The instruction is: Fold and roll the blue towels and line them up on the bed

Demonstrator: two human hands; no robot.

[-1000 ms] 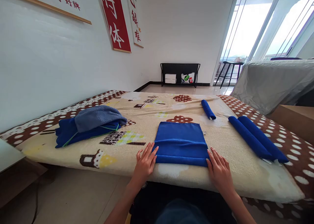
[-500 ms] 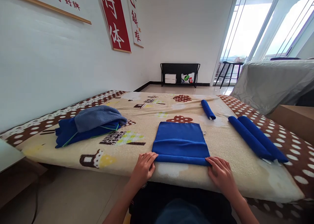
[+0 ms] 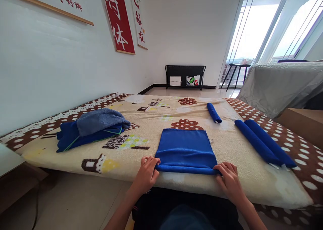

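A blue towel [image 3: 186, 146] lies flat at the near edge of the bed, its front edge rolled into a narrow band. My left hand [image 3: 148, 172] pinches the left end of that rolled edge. At the opposite end my right hand [image 3: 229, 178] has its fingers closed on the same roll. A small white tag sticks out from the towel's right side. To the right rest two long rolled blue towels [image 3: 262, 142] side by side, and a shorter blue roll [image 3: 214, 113] sits farther back.
On the left of the bed is a loose pile of blue cloths [image 3: 93, 127], greyish blue on top. The bed has a cream patterned blanket [image 3: 141, 122]. A brown box [image 3: 302, 122] stands beyond the right side; a black rack [image 3: 185, 70] is by the far wall.
The towel has been drawn slightly toward me, its far edge now nearer and its surface a little more creased. Both hands still grip the ends of the rolled edge.
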